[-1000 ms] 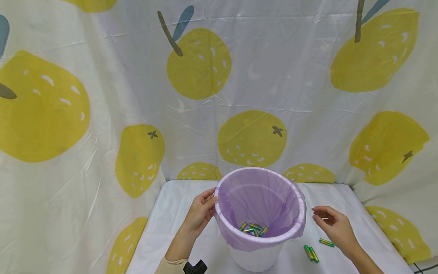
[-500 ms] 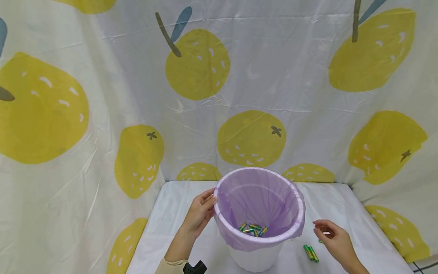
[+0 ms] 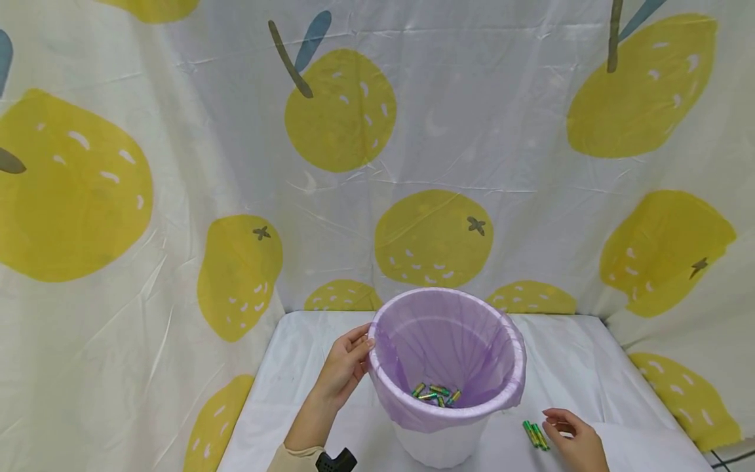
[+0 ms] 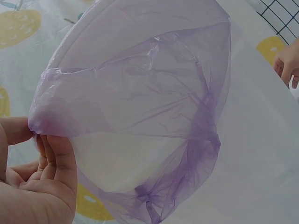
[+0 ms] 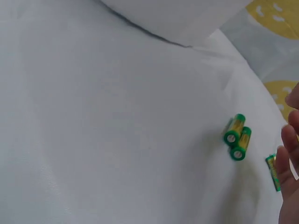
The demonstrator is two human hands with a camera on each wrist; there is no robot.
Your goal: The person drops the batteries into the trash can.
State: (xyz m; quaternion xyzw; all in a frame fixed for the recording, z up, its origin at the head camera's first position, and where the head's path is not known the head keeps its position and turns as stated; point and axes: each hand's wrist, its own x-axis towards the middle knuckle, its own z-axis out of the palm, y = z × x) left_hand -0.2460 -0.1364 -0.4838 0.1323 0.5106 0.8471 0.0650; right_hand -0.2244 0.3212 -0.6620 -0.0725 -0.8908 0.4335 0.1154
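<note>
Gripping the bin's rim [image 3: 448,413]: left hand [image 3: 343,366]; half-open beside batteries [image 3: 539,438]: right hand [image 3: 575,440].

A white sheet printed with yellow fruit [image 3: 460,98] hangs across the upper frame; a white-covered surface [image 3: 563,354] spans lower centre; dark crossing lines [image 3: 724,465] show lower right.

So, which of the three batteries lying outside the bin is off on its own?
The lone battery that the right hand partly hides in the right wrist view; the other two batteries lie close together, side by side.
</note>
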